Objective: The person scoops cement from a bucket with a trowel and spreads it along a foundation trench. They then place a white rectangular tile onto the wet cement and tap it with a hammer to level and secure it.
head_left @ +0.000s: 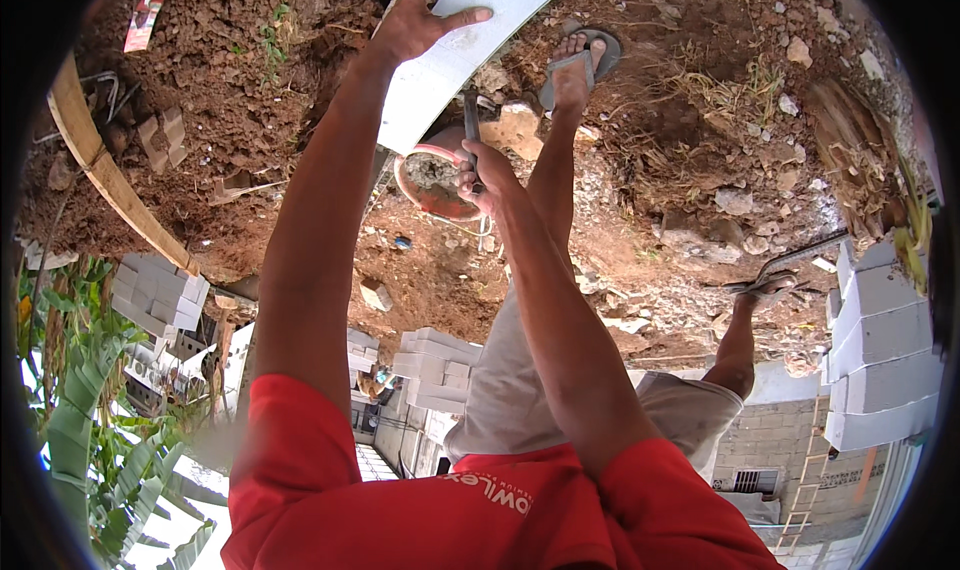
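Note:
My left hand [418, 28] grips a white panel [505, 0] by its left edge, the thumb spread over its face. The panel's far end runs out at the top of the view. My right hand [484, 177] is closed round the handle of a hammer [471, 116], a slim dark shaft pointing up beside the panel's near right edge. Part of the hammer's head is hard to make out. Just below the panel's near corner lies a round container with a reddish rim [408, 183], partly hidden by my right hand and the panel.
Loose reddish soil and rubble surround me. A curved wooden plank [110, 175] lies at left. My sandalled foot [578, 68] stands right of the panel. White block stacks [885, 340] stand at right, with a ladder [803, 480] against a block wall. Banana plants [85, 420] grow lower left.

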A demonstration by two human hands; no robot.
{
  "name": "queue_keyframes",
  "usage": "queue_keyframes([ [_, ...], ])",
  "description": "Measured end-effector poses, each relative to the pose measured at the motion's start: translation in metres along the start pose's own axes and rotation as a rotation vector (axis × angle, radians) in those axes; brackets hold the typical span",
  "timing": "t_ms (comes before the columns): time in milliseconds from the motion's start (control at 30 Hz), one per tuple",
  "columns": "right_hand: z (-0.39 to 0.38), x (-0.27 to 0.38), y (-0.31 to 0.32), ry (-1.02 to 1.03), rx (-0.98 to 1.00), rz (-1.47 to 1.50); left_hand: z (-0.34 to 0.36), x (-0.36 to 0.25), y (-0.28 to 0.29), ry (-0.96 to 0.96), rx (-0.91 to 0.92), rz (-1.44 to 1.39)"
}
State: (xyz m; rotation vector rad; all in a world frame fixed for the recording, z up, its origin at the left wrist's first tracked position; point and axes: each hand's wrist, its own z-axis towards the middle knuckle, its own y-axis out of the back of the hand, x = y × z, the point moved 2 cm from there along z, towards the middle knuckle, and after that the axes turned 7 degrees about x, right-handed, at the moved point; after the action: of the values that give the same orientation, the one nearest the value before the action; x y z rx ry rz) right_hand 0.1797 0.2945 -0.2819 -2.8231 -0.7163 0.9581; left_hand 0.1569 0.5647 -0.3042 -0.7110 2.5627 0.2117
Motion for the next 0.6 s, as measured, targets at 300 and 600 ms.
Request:
queue_keyframes([
  [300, -0.133, 0.048, 0.031, 0.495, -0.229, -0.455, 0.006, 0.011, -0.012, -0.270, -0.298, 0.279],
  [600, -0.175, 0.102, 0.067, 1.258, -0.445, -0.970, 0.014, -0.078, -0.089, -0.558, -0.558, 0.777],
])
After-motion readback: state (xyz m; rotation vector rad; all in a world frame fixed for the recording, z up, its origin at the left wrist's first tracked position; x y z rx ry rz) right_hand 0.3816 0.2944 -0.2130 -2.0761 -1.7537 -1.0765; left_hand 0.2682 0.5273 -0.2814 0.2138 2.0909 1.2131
